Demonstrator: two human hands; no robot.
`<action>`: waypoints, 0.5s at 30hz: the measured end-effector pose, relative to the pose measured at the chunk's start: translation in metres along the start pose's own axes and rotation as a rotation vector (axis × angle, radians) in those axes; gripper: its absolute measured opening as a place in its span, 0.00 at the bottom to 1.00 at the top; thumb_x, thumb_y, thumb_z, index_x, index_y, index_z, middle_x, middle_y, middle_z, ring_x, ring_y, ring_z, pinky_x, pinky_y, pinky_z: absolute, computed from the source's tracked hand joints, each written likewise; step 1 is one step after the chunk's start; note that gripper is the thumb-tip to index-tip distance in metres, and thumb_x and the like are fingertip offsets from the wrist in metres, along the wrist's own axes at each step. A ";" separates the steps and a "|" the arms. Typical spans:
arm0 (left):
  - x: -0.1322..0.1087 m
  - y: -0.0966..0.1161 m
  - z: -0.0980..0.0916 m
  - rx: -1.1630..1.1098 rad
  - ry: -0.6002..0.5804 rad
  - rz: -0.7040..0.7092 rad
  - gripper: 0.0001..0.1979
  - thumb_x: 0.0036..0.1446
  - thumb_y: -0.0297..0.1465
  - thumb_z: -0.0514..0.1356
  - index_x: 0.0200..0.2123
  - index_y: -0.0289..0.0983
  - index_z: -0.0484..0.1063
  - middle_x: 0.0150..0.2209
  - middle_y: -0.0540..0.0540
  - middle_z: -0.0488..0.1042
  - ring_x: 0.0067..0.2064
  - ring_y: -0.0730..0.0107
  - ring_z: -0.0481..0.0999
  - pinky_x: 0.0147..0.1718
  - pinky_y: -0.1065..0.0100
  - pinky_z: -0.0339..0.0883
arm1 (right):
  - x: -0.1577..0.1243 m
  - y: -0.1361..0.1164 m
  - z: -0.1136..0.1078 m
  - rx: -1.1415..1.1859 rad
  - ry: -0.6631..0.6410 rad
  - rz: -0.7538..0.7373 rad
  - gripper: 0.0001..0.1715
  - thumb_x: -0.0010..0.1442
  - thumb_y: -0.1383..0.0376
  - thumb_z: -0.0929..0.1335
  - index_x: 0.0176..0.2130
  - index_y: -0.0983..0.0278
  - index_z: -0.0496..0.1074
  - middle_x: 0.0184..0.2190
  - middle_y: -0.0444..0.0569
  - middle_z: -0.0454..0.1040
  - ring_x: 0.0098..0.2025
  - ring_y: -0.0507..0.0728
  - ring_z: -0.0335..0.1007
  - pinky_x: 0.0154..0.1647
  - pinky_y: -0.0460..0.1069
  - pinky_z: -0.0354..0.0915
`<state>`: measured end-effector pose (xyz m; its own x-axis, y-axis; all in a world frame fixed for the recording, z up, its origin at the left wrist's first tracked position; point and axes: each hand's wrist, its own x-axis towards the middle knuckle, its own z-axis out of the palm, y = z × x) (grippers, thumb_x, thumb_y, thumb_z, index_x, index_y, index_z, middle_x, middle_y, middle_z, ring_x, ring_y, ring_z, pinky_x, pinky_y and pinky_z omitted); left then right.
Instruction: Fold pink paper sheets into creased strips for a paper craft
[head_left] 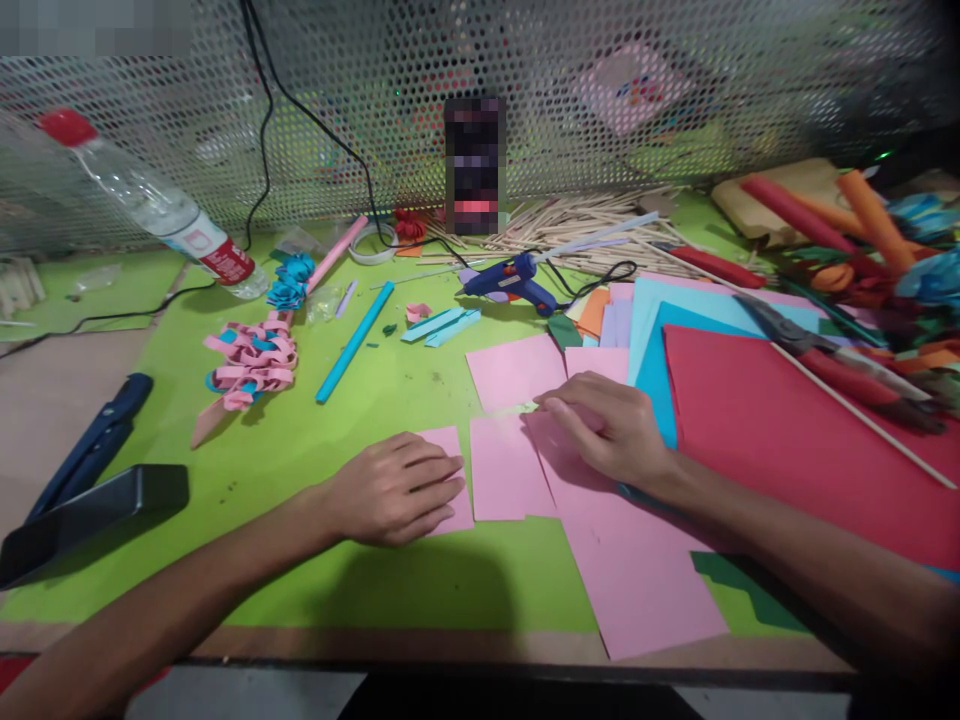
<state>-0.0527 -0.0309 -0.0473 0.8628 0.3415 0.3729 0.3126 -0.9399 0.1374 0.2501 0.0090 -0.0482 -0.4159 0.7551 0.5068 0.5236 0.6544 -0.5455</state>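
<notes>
My left hand (397,488) lies flat over a small pink paper piece (457,480), fingers stretched out and covering much of it. To its right, a second pink paper piece (499,480) rests on the green tabletop. My right hand (607,430) is closed, thumb and forefinger pinched at the top corner of a long pink paper strip (645,590). Another pink rectangle (517,372) lies just beyond those fingertips. The right forearm crosses the pink strip and hides part of it.
A blue glue gun (514,280) lies beyond the hands, near wooden sticks (555,230). Red paper (787,430) and pliers (847,370) are on the right. At left are a water bottle (172,220), a stapler (90,440), a black box (97,520) and a pink-blue paper craft (255,360).
</notes>
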 end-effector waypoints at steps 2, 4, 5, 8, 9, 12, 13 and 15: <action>0.000 0.000 0.000 -0.019 0.023 -0.013 0.13 0.60 0.32 0.62 0.48 0.34 0.74 0.47 0.41 0.79 0.47 0.61 0.78 0.47 0.60 0.75 | 0.000 0.000 0.000 0.004 0.003 0.000 0.10 0.68 0.66 0.64 0.37 0.60 0.75 0.31 0.47 0.79 0.33 0.57 0.76 0.33 0.53 0.70; 0.001 0.000 0.000 -0.033 0.046 -0.024 0.13 0.60 0.31 0.62 0.47 0.33 0.74 0.46 0.42 0.80 0.47 0.61 0.79 0.47 0.61 0.75 | 0.000 0.000 0.000 0.009 0.006 -0.001 0.09 0.67 0.66 0.64 0.37 0.60 0.75 0.31 0.47 0.79 0.32 0.57 0.75 0.33 0.53 0.69; 0.001 0.000 0.000 -0.035 0.054 -0.026 0.13 0.60 0.31 0.62 0.47 0.34 0.74 0.46 0.42 0.80 0.47 0.62 0.79 0.47 0.61 0.76 | 0.000 0.001 0.000 0.012 0.008 -0.001 0.09 0.67 0.67 0.65 0.37 0.61 0.75 0.31 0.47 0.80 0.32 0.57 0.75 0.33 0.53 0.69; 0.001 -0.001 0.000 -0.033 0.075 -0.029 0.11 0.60 0.30 0.62 0.46 0.35 0.74 0.46 0.43 0.80 0.47 0.63 0.80 0.47 0.62 0.76 | 0.000 0.001 0.000 0.013 0.011 -0.008 0.09 0.67 0.68 0.65 0.37 0.61 0.75 0.31 0.47 0.80 0.32 0.57 0.75 0.33 0.53 0.69; 0.001 -0.001 -0.001 -0.030 0.079 -0.030 0.11 0.60 0.30 0.62 0.46 0.35 0.74 0.45 0.43 0.80 0.47 0.63 0.80 0.47 0.62 0.76 | 0.000 0.001 0.000 0.012 0.011 -0.009 0.09 0.67 0.68 0.65 0.37 0.61 0.75 0.31 0.47 0.80 0.32 0.56 0.75 0.33 0.53 0.69; 0.002 -0.001 -0.001 -0.023 0.094 -0.025 0.10 0.59 0.29 0.63 0.45 0.35 0.75 0.45 0.43 0.80 0.46 0.64 0.81 0.46 0.62 0.77 | 0.000 0.001 0.000 0.011 0.012 -0.008 0.09 0.67 0.67 0.65 0.37 0.61 0.75 0.31 0.47 0.80 0.32 0.56 0.75 0.33 0.53 0.69; 0.002 -0.001 -0.001 -0.022 0.098 -0.021 0.10 0.59 0.29 0.64 0.44 0.35 0.75 0.45 0.43 0.81 0.46 0.64 0.81 0.46 0.62 0.77 | 0.000 0.001 0.000 0.010 0.012 -0.006 0.09 0.67 0.67 0.65 0.38 0.61 0.75 0.31 0.47 0.80 0.32 0.56 0.75 0.33 0.53 0.69; 0.001 -0.001 -0.001 -0.021 0.109 -0.012 0.08 0.59 0.28 0.64 0.42 0.34 0.75 0.44 0.43 0.81 0.46 0.64 0.81 0.45 0.63 0.77 | -0.001 0.002 0.000 0.008 0.012 -0.005 0.10 0.67 0.67 0.64 0.38 0.60 0.75 0.31 0.47 0.80 0.32 0.56 0.75 0.32 0.53 0.69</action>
<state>-0.0521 -0.0296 -0.0464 0.8106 0.3517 0.4683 0.3128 -0.9360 0.1615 0.2509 0.0097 -0.0497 -0.4097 0.7515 0.5171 0.5155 0.6584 -0.5484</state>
